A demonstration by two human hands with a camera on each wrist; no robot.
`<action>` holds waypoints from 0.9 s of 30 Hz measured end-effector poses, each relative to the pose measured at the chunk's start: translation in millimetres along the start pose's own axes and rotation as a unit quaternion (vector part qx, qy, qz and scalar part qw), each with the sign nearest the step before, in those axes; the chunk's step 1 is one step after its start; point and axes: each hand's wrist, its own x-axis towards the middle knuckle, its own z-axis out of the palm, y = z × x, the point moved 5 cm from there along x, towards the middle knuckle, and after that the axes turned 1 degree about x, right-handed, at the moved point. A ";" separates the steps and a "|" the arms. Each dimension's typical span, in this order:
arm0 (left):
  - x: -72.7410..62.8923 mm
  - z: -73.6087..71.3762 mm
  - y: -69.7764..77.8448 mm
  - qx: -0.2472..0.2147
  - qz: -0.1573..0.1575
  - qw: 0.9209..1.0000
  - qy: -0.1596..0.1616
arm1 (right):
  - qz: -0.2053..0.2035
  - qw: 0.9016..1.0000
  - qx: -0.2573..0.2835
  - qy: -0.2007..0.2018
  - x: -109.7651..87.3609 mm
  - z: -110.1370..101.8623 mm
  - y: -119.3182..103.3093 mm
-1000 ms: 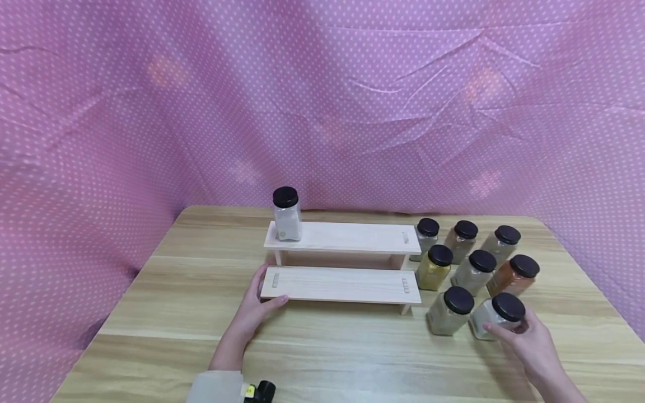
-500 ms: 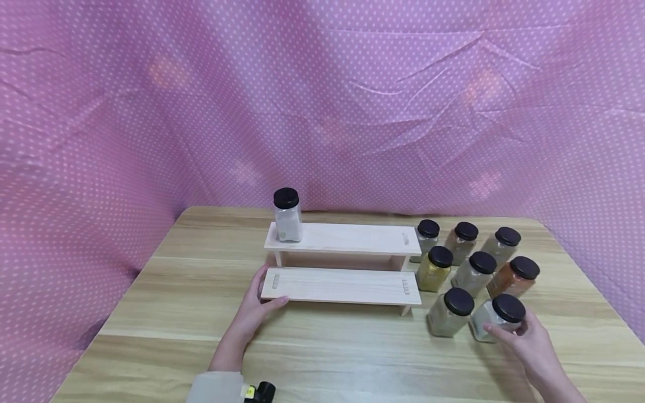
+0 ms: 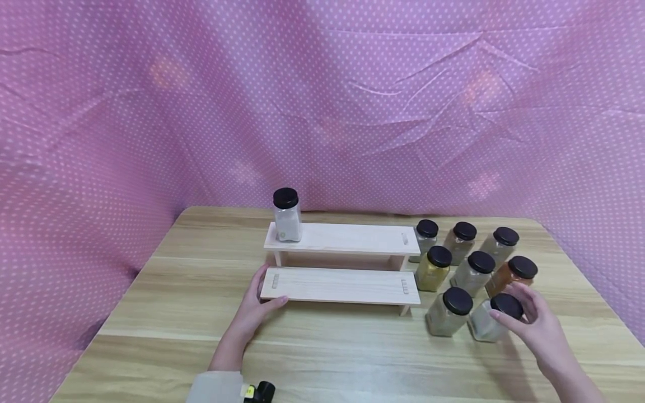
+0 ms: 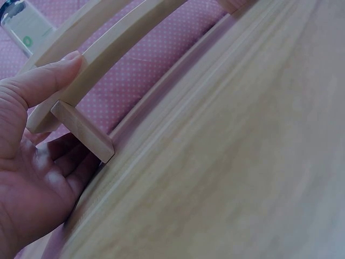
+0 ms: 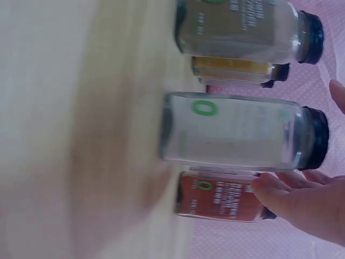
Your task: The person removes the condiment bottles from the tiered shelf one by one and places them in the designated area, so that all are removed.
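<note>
A two-tier wooden shelf rack [image 3: 342, 284] stands at the middle of the table. My left hand [image 3: 256, 302] grips the left end of its lower tier. In the left wrist view the thumb [image 4: 51, 81] lies on the board's edge, and the other fingers sit behind the short leg [image 4: 83, 131]. My right hand [image 3: 541, 327] hovers around the black lid of a clear spice jar [image 3: 486, 323] with pale contents. In the right wrist view that jar [image 5: 232, 132] stands between the spread thumb and fingers, with gaps showing beside its lid.
A jar of white contents [image 3: 288, 223] stands on the upper tier's left end. Several black-lidded spice jars are grouped right of the rack, including a yellow one [image 3: 432, 274], a red-brown one [image 3: 504, 278] and a greyish one [image 3: 445, 319]. A pink dotted cloth [image 3: 322, 112] hangs behind the table.
My right hand has loosened from the front right jar and risen slightly to lid height, its fingers spreading. The jar stays where it was. My left hand keeps its grip on the rack.
</note>
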 end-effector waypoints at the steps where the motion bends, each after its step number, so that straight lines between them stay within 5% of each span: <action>1: 0.0 0.0 0.0 0.000 0.000 1.000 0.000 | -0.003 1.000 0.000 -0.002 2.9 -1.9 0.7; 9: -0.3 -0.2 0.1 0.001 -0.002 1.000 0.001 | -0.020 1.000 -0.008 -0.002 29.7 -15.9 9.9; 11: -0.2 -0.1 -0.2 0.001 -0.003 1.000 0.001 | -0.022 1.000 -0.005 -0.005 32.2 -14.9 -9.7; 19: 0.0 -0.1 -1.7 0.001 -0.005 1.000 0.000 | -0.026 0.997 -0.071 -0.024 21.8 13.7 -150.2; 27: 1.4 0.1 -2.1 -0.001 -0.004 1.000 -0.001 | -0.031 0.997 -0.057 -0.036 39.1 31.5 -186.2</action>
